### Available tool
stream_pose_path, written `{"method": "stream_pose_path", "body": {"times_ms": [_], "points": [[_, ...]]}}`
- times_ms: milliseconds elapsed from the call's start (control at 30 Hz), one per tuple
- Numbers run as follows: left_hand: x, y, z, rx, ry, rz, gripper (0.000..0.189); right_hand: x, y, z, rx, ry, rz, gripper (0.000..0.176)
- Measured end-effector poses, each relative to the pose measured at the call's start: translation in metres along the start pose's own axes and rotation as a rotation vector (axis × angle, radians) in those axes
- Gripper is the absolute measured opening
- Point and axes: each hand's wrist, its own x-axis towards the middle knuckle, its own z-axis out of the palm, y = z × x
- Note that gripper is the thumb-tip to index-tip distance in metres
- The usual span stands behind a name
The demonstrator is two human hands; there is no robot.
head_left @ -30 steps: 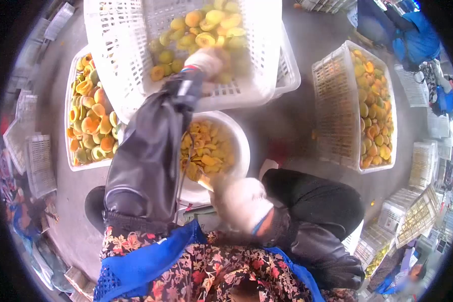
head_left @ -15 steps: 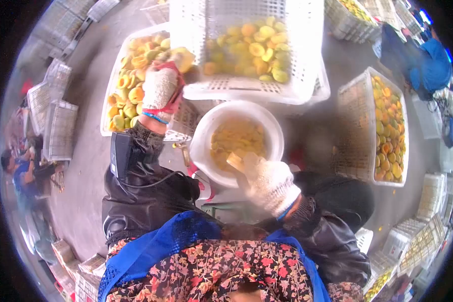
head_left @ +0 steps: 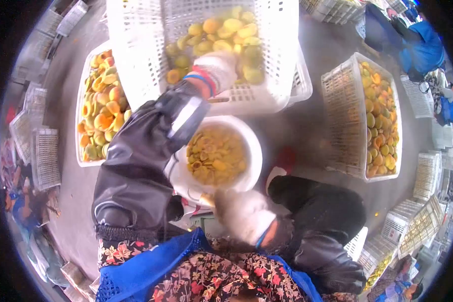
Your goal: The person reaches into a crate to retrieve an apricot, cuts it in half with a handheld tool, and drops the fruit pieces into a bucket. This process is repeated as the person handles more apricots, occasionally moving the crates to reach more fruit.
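Observation:
My left hand [head_left: 214, 73], in a whitish knit glove, reaches into the tilted white plastic basket [head_left: 279, 60] among yellow-green peaches [head_left: 211, 25]. Its fingertips are blurred and partly hidden among the fruit. Close to my lap, my gloved right hand [head_left: 244, 214] is closed around a tan, wooden-looking piece [head_left: 206, 200], whose kind I cannot make out. That hand is smeared by motion. Between my arms stands a round white bucket [head_left: 255, 153] holding cut peach pieces [head_left: 216, 156] in cloudy liquid. My left forearm crosses over its upper left rim.
A white crate [head_left: 79, 146] of peach halves stands at the left. Another tall crate [head_left: 345, 121] full of peaches is at the right. Stacked crates [head_left: 48, 158] line the left side. A person in blue [head_left: 423, 48] works at the upper right.
My left hand has moved right, from the left crate of halves into the tilted basket. My right hand has drawn back from over the bucket towards my lap. The view has shifted.

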Motion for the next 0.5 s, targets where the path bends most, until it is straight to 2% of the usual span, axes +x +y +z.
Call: {"method": "stream_pose_path", "body": {"times_ms": [33, 100, 133, 200, 267, 333, 367, 433, 467, 500], "points": [[0.02, -0.003, 0.019, -0.005, -0.001, 0.008, 0.032, -0.001, 0.004, -0.002, 0.002, 0.005, 0.008, 0.037], [0.05, -0.008, 0.053, 0.205, -0.22, 0.04, 0.031, -0.004, 0.01, -0.007, 0.013, 0.03, -0.095, 0.039], [0.057, -0.01, 0.063, 0.204, -0.222, 0.038, 0.031, 0.003, 0.027, 0.003, 0.013, 0.027, -0.095, 0.039], [0.061, -0.006, 0.073, 0.282, -0.37, -0.032, 0.034, 0.019, 0.059, 0.022, -0.167, 0.018, -0.366, 0.039], [0.056, -0.006, 0.066, 0.307, -0.381, 0.003, 0.036, 0.009, 0.045, 0.008, -0.191, 0.063, -0.358, 0.037], [0.036, 0.003, 0.038, 0.119, -0.417, -0.058, 0.04, -0.001, 0.024, -0.009, -0.222, 0.122, -0.359, 0.035], [0.027, 0.002, 0.034, 0.165, -0.369, -0.153, 0.041, -0.005, 0.018, -0.01, -0.236, 0.136, -0.301, 0.033], [0.012, -0.009, 0.025, 0.13, -0.367, -0.114, 0.04, -0.01, 0.019, -0.005, -0.235, 0.153, -0.241, 0.03], [0.002, -0.015, 0.021, 0.084, -0.363, -0.08, 0.04, -0.008, 0.027, 0.001, -0.308, 0.234, -0.421, 0.029], [-0.008, -0.021, 0.02, -0.217, -0.265, -0.255, 0.038, -0.003, 0.036, 0.005, -0.388, 0.317, -0.604, 0.028]]}}
